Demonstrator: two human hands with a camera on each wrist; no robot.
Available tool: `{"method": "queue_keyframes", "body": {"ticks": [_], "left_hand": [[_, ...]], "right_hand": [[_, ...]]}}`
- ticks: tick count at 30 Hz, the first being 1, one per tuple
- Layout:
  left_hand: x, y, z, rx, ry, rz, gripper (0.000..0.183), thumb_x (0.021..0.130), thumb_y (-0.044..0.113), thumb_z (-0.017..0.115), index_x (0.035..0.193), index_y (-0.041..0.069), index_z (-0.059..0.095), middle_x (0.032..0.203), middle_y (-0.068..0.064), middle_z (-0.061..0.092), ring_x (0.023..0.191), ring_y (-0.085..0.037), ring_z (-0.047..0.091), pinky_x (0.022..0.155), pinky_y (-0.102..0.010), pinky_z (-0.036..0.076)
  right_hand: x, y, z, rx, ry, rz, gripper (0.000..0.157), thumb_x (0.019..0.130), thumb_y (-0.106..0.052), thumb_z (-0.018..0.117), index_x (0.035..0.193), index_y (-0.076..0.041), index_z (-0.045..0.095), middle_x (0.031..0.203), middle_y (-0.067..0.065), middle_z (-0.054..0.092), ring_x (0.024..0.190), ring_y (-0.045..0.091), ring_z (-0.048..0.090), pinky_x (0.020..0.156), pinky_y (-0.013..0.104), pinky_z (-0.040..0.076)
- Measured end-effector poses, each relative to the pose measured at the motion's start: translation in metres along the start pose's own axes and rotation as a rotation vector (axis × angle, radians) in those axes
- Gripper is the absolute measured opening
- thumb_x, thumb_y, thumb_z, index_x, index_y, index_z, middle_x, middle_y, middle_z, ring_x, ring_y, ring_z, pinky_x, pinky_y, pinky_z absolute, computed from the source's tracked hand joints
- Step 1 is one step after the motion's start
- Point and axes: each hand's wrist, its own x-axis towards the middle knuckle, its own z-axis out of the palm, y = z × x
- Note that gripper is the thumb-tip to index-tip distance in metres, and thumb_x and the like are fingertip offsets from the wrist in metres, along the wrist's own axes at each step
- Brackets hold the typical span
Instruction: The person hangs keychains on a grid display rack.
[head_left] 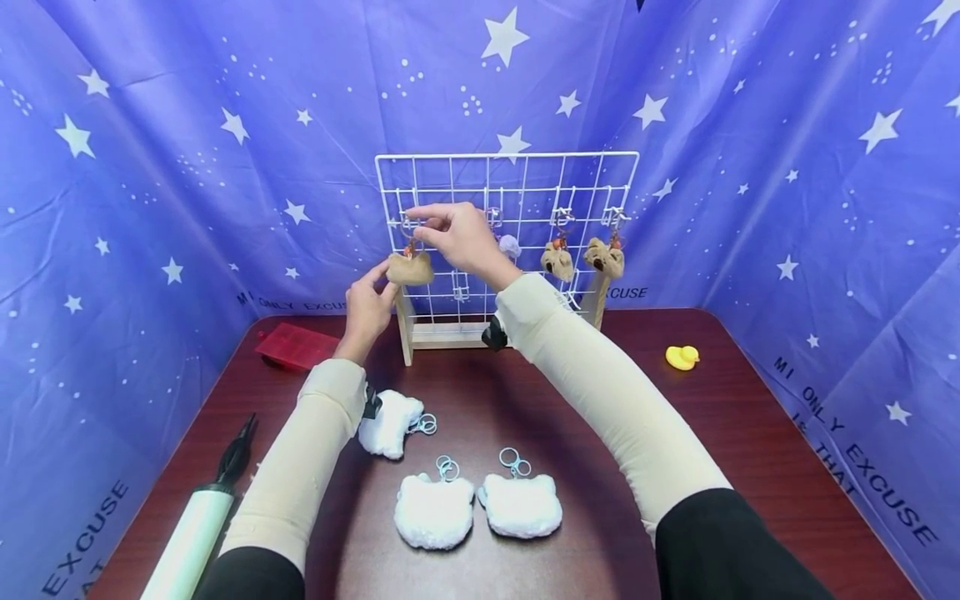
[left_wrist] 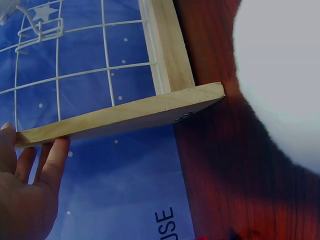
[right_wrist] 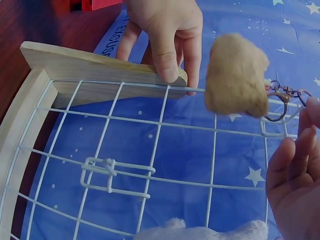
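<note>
Here we are at the left end of the rack (head_left: 450,156), where the tan plush (head_left: 410,269) hangs in front of the mesh, and our right hand (head_left: 461,237) has its grip together in a pinch at the ring (right_wrist: 302,95); whether that ring sits on the rack, we can't tell. Down beside the plush, our left hand (head_left: 369,308) is clamped on the wooden post (left_wrist: 120,110), thumb on one face, fingers on the other! Over to our right hang two brown plushes (head_left: 604,257), while three white plushes (head_left: 521,506) lie before us on the desk (head_left: 600,500).
</note>
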Motion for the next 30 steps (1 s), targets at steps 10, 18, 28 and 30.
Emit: {"method": "queue_keyframes", "body": {"ticks": [10, 18, 28, 30], "left_hand": [[0.001, 0.003, -0.001, -0.019, -0.003, 0.003, 0.039, 0.097, 0.021, 0.071, 0.135, 0.023, 0.068, 0.117, -0.012, 0.076, 0.091, -0.032, 0.074, 0.086, -0.042, 0.062], [0.000, 0.002, 0.001, -0.041, 0.001, 0.015, 0.039, 0.096, 0.022, 0.073, 0.135, 0.019, 0.068, 0.115, -0.014, 0.076, 0.092, -0.032, 0.074, 0.093, -0.044, 0.060], [0.002, 0.003, -0.003, -0.050, -0.037, -0.002, 0.041, 0.096, 0.019, 0.072, 0.136, 0.020, 0.067, 0.120, -0.013, 0.075, 0.084, -0.031, 0.076, 0.070, -0.034, 0.066], [0.003, 0.004, -0.006, -0.032, -0.048, 0.004, 0.042, 0.096, 0.020, 0.071, 0.138, 0.021, 0.066, 0.121, -0.011, 0.075, 0.091, -0.031, 0.076, 0.080, -0.038, 0.064]], "right_hand": [[-0.005, 0.004, -0.001, 0.005, 0.019, 0.036, 0.028, 0.096, -0.018, 0.071, 0.124, -0.015, 0.075, 0.089, 0.007, 0.075, 0.073, 0.011, 0.059, 0.060, 0.020, 0.046], [-0.018, 0.018, -0.002, -0.001, -0.010, 0.057, 0.032, 0.096, -0.017, 0.069, 0.127, -0.012, 0.072, 0.094, 0.007, 0.076, 0.079, 0.013, 0.062, 0.067, 0.021, 0.049], [-0.043, 0.030, -0.013, 0.021, -0.103, 0.054, 0.032, 0.098, -0.017, 0.065, 0.129, -0.010, 0.071, 0.096, 0.011, 0.074, 0.071, 0.013, 0.057, 0.060, 0.022, 0.047], [-0.048, 0.033, -0.017, 0.024, -0.112, 0.045, 0.031, 0.098, -0.016, 0.065, 0.128, -0.010, 0.071, 0.093, 0.010, 0.074, 0.067, 0.012, 0.055, 0.058, 0.022, 0.046]]}}
